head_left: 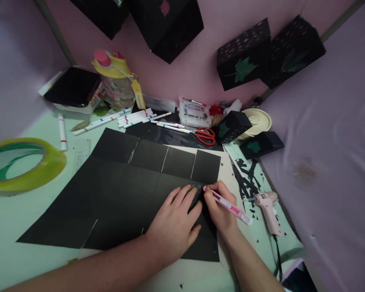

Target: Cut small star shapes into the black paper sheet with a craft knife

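A large sheet of black card [115, 194] lies on the table, with cut slits along its far edge and shorter ones near its front edge. My left hand [176, 221] rests flat on the card, fingers spread, near small white marks. Just right of it, my right hand [220, 207] grips a slim pink craft knife [231, 207]. The knife's front end points at the card beside my left fingertips; its blade is too small to make out. Pale board [228, 174] shows beneath the card's right side.
At right are a pink glue gun [268, 209] and black scraps [247, 178]. Behind the card lie red-handled scissors [205, 136], markers [135, 117] and a plastic case [195, 113]. A tape roll [54, 162] sits left. Black paper boxes [243, 56] hang above; a bottle [117, 87] stands behind.
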`<action>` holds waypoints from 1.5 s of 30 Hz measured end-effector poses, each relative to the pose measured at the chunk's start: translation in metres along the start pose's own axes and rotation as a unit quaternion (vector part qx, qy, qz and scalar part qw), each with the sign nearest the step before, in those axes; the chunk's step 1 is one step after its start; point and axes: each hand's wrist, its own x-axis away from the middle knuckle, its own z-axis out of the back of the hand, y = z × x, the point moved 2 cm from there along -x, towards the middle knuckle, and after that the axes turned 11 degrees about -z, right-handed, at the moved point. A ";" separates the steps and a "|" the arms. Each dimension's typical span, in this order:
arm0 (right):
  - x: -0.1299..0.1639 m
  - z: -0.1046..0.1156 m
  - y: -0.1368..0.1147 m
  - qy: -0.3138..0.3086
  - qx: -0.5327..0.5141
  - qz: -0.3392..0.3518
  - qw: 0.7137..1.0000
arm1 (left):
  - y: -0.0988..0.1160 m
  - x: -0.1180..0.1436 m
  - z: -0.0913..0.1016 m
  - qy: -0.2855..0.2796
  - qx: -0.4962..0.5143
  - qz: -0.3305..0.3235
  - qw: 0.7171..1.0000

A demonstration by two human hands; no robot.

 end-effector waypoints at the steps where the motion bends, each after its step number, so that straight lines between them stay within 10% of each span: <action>1: 0.000 0.000 0.000 -0.002 0.000 -0.002 1.000 | 0.000 0.000 0.000 -0.001 0.001 -0.001 1.000; 45: -0.003 0.001 0.003 -0.018 -0.045 -0.036 0.998 | 0.000 0.001 0.002 -0.004 0.011 -0.011 1.000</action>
